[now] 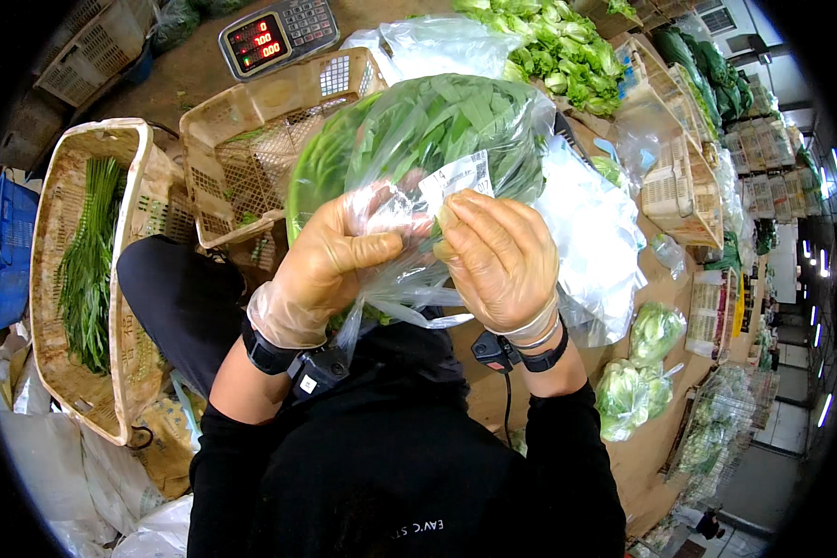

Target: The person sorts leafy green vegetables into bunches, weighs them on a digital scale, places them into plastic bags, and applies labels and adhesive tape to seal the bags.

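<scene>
A clear plastic bag of long green leaves [456,112] fills the middle, a white printed label [454,179] on its front. My left hand [339,256], in a clear glove, grips the bag's near left part, fingers curled behind the film and thumb in front. My gloved right hand [493,260] has its fingertips pressed together on the bag at the label's lower edge; whether they hold the label or film is unclear. A stack of white plastic bags [591,242] lies just right of the leaves. A digital scale [302,26] with lit red figures stands beyond.
Crates stand left: one with long greens [45,279], a mesh one [200,163], a blue one [5,251]. Loose lettuce [577,56] is at the back, bagged lettuce [632,405] at right near stacked crates [679,195]. A distant person [707,525] is at lower right.
</scene>
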`<state>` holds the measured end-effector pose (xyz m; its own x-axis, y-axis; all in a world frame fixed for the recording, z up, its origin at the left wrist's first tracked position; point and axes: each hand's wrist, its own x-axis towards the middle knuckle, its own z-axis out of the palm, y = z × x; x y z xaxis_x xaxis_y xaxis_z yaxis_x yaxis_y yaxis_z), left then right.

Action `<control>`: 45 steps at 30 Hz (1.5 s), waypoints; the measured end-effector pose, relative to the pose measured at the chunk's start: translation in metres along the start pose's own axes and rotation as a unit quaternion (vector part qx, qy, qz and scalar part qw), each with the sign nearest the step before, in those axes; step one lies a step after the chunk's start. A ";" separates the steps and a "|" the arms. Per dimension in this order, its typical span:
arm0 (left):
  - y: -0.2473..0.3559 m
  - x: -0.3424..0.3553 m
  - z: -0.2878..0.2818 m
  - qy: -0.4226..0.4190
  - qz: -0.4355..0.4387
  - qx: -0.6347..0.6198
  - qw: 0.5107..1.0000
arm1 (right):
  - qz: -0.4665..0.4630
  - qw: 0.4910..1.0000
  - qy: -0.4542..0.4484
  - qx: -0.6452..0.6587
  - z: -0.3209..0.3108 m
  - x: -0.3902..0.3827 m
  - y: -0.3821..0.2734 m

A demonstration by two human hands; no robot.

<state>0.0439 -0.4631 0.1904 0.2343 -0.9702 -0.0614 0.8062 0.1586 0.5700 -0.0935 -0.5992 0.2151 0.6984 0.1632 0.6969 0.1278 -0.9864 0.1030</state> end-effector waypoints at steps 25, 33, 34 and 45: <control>-0.009 0.001 -0.021 -0.030 -0.036 -0.123 0.991 | 0.094 0.992 -0.029 0.083 -0.008 0.032 -0.009; -0.027 0.012 -0.012 0.033 -0.075 -0.091 0.993 | 0.205 0.977 0.029 0.057 -0.005 0.011 -0.016; -0.026 0.011 -0.008 0.059 -0.025 -0.053 0.997 | 0.199 0.978 0.016 0.055 -0.007 0.011 -0.015; -0.028 0.006 0.000 0.130 0.069 -0.006 0.989 | 0.167 0.984 -0.034 0.051 0.009 0.025 -0.015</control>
<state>0.0232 -0.4738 0.1739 0.4740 -0.8591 -0.1933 0.7626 0.2907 0.5779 -0.0714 -0.5804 0.2250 0.7583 -0.1665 0.6303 -0.0504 -0.9789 -0.1980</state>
